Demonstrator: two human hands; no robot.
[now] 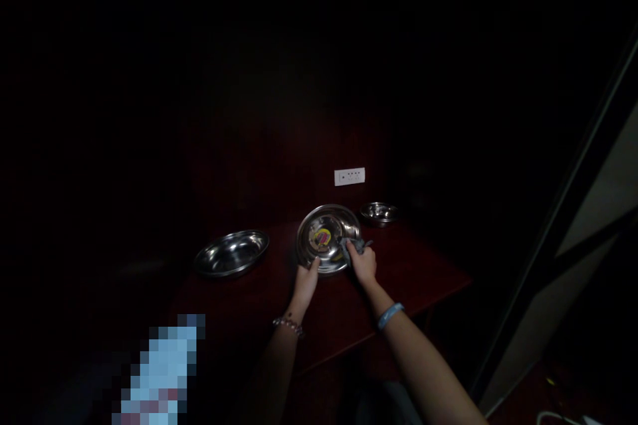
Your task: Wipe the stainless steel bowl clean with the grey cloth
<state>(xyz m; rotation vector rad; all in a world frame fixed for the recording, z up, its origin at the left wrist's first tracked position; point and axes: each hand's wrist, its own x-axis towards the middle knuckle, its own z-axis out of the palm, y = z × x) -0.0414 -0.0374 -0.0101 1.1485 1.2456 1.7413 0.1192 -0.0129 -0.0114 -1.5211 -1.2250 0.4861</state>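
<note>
A round shiny metal plate (326, 219) with a yellow and red label at its middle is tilted up over the dark red table (333, 319). My left hand (306, 284) grips its lower left rim, the thumb on the inner side and the other fingers hidden behind. In my right hand (363, 262) is a crumpled grey cloth (351, 247), pressed against the right side of the plate's inner face.
A larger oval-looking metal dish (232, 255) lies at the table's left, and a small metal bowl (379, 213) at the back right. A white socket panel (349, 176) is on the wall behind. Pixelated light-blue shape at lower left.
</note>
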